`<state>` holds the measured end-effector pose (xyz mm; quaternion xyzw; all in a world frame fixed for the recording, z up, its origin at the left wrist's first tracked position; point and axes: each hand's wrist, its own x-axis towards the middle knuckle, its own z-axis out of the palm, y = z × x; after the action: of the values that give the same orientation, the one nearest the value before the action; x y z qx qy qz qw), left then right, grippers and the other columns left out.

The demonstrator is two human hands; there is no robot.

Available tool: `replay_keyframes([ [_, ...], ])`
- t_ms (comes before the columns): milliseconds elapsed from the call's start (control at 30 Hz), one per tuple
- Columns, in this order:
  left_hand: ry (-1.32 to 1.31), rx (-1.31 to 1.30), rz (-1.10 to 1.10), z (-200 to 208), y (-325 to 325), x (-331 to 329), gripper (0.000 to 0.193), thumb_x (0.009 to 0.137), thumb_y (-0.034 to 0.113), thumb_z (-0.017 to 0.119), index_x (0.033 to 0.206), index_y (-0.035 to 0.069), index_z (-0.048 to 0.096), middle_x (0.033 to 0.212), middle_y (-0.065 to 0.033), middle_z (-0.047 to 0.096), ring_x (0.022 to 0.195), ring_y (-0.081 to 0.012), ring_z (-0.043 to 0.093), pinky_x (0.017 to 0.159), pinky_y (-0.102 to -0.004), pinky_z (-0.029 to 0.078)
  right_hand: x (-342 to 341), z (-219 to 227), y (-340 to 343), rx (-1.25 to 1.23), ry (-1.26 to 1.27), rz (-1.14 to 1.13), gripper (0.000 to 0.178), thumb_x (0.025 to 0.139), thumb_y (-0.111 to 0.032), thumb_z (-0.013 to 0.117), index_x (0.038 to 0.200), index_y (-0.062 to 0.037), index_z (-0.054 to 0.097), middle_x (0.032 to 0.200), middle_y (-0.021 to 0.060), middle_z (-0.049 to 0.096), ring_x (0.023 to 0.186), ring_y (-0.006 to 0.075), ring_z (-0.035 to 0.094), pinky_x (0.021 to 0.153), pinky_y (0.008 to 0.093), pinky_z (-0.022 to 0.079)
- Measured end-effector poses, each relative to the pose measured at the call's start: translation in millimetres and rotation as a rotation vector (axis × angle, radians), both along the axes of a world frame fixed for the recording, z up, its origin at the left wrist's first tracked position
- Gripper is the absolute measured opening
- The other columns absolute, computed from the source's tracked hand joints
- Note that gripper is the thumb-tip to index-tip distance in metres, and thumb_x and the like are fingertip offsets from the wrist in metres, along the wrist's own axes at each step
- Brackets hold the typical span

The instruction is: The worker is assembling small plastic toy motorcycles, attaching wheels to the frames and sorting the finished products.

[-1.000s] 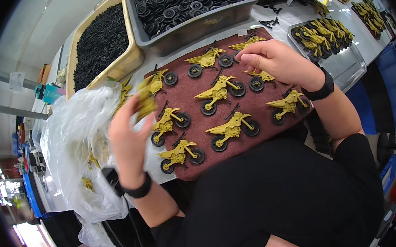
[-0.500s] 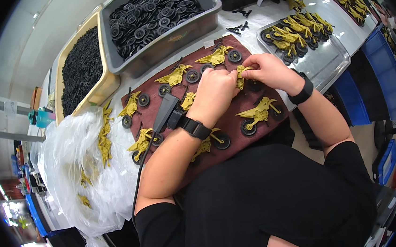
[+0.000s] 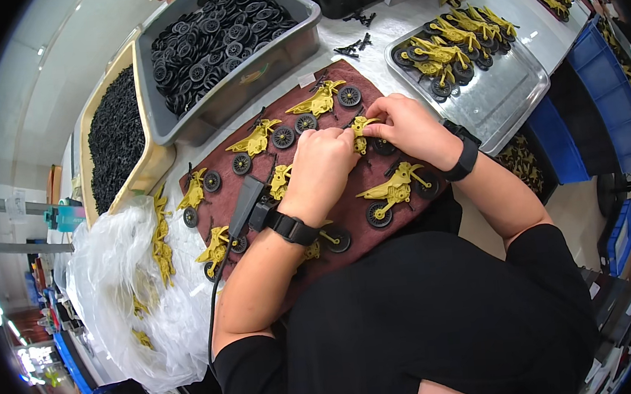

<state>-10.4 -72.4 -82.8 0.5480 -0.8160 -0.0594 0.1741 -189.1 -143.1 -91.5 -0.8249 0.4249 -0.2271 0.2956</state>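
Two hands on my remote feed: left hand and right hand both pinch one yellow toy motorcycle body over the maroon mat. Slipping fingers could, I judge, knock the nearby spoked wheel; the trailing black cable might snag.

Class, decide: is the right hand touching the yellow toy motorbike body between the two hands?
Touching. In the head view, the right hand has its thumb tip against the yellow toy motorbike body, with no gap showing.
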Motion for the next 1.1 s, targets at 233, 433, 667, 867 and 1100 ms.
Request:
replay_keyframes([
  [233,0.012,-0.019,-0.019,1.8,-0.4,3.3,0.032,0.071,0.012,0.072,0.1,0.001,0.064,0.088,-0.0118,0.066,0.083,-0.0285,0.062,0.08,-0.0393,0.046,0.9,0.5,3.8,-0.027,-0.012,-0.001,0.028,0.078,-0.02,0.074,0.095,0.0,0.065,0.088,0.0145,0.062,0.077,0.0245,0.06,0.071,0.0342,0.049],
  [433,-0.004,-0.018,-0.014,-3.4,0.3,-0.9,0.034,0.071,0.013,0.072,0.102,0.001,0.064,0.085,-0.0113,0.064,0.081,-0.0279,0.061,0.079,-0.0386,0.046,-0.2,-16.5,4.3,-0.09,-0.113,-0.079,0.029,0.078,-0.019,0.074,0.095,0.0015,0.06,0.087,0.0152,0.062,0.078,0.0261,0.061,0.071,0.0342,0.049],
  [667,-0.185,-0.206,0.007,-20.9,6.1,-6.5,0.035,0.075,0.007,0.065,0.107,-0.005,0.061,0.09,-0.0135,0.063,0.084,-0.0245,0.061,0.078,-0.0363,0.046,-2.8,-8.5,-4.1,0.129,-0.069,0.031,0.036,0.083,-0.027,0.07,0.1,0.002,0.058,0.089,0.0175,0.065,0.083,0.0287,0.063,0.074,0.0361,0.049],
  [867,0.397,0.176,-0.007,42.8,18.7,9.0,0.036,0.077,0.01,0.065,0.11,-0.004,0.06,0.091,-0.0198,0.065,0.084,-0.0322,0.064,0.075,-0.0371,0.05,-23.3,31.0,-2.5,0.353,-0.512,0.409,0.043,0.084,-0.028,0.07,0.115,0.0005,0.058,0.087,0.0035,0.059,0.079,0.0125,0.055,0.071,0.0263,0.047],
  [1100,0.449,0.036,0.041,56.8,55.7,4.1,0.033,0.077,0.01,0.067,0.109,0.001,0.062,0.093,-0.0149,0.066,0.081,-0.0282,0.063,0.074,-0.0349,0.049,-13.7,42.5,36.2,-0.034,-0.46,0.304,0.031,0.076,-0.001,0.071,0.104,-0.0018,0.058,0.103,0.0076,0.062,0.101,0.0199,0.058,0.089,0.0324,0.046],
])
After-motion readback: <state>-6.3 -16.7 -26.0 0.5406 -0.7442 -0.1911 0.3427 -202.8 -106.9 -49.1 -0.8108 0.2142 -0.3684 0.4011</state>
